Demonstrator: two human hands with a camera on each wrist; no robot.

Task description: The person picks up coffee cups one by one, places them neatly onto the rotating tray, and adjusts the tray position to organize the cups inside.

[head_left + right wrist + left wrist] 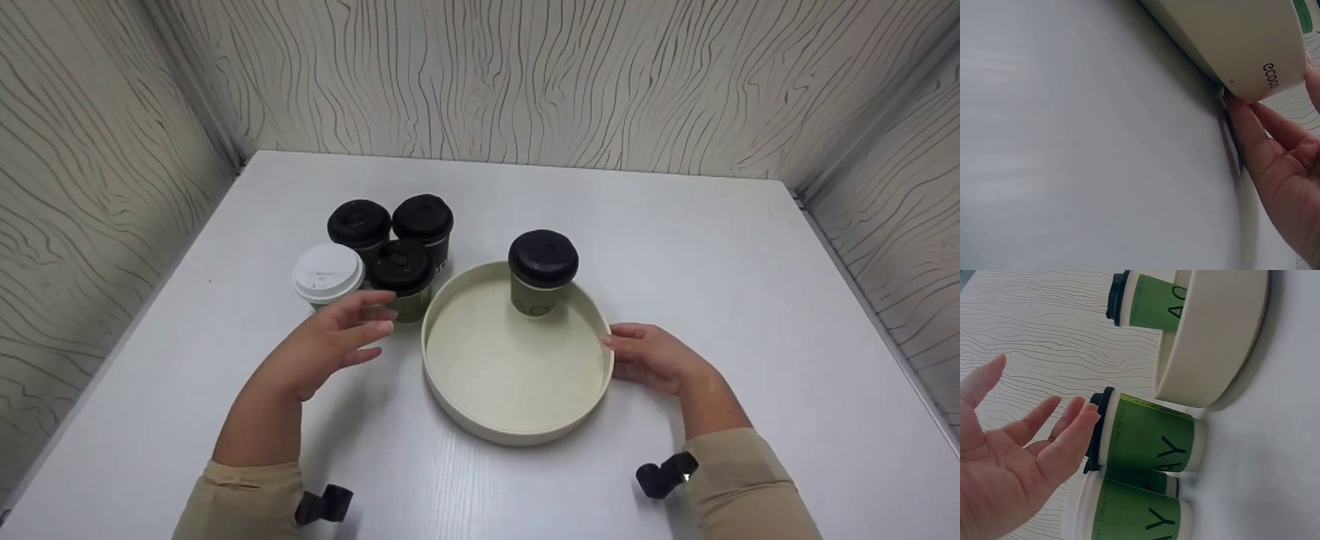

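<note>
Loosely spread, the fingers of the person's left hand [326, 345] hold nothing, just beside the nearest black-lidded cup [403, 274]; whether they touch it, I can't tell. The right hand [656, 360] grips the edge of the round cream tray [510, 375], which sits on the white table [540, 495]. Inside its far side stands a green cup [541, 274]. Left of the tray, a white-lidded cup [328, 274] and two dark-lidded ones [360, 225] [424, 223] cluster round the nearest.

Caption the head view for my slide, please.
Right hand holds a round cream tray bearing one black-lidded green cup; left hand hovers near three black-lidded cups and one white-lidded cup.
</note>
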